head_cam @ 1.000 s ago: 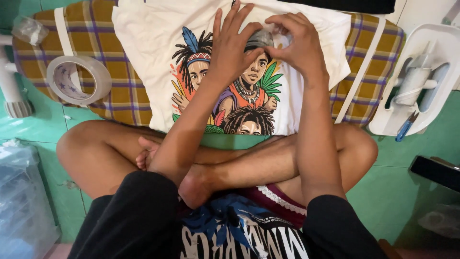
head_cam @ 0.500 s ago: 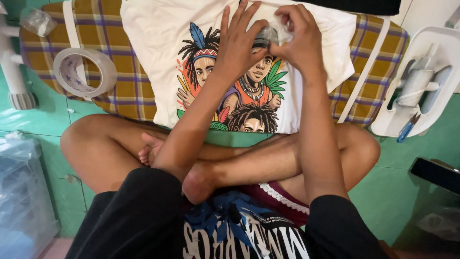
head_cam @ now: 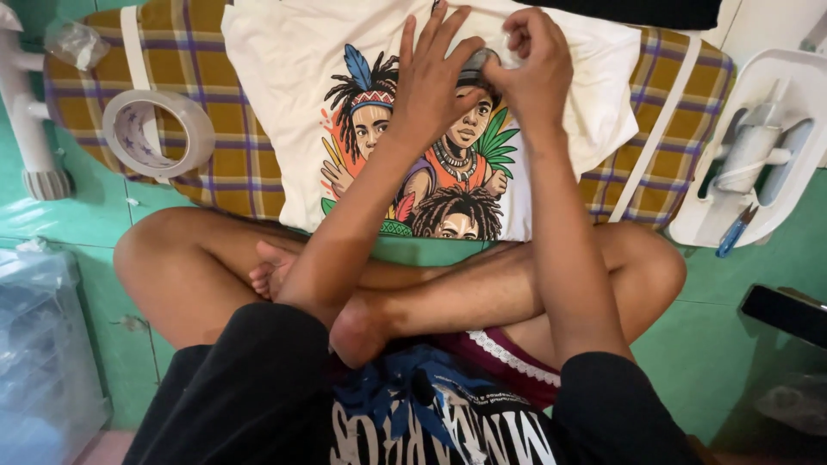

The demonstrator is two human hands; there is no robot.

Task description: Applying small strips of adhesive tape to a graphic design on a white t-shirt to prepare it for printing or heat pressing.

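The left hand (head_cam: 439,82) still presses flat, fingers spread, on the print of the white shirt (head_cam: 284,77), which lies on the plaid board (head_cam: 233,164). The right hand (head_cam: 534,73), touching it, has curled tighter, pinching something pale at the print's top. The tape roll (head_cam: 159,133) stays left of the shirt.

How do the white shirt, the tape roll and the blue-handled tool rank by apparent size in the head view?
1. White shirt, widest by far.
2. Tape roll.
3. Blue-handled tool, smallest.
All three lie at a similar distance from the camera, so the order looks reliable.
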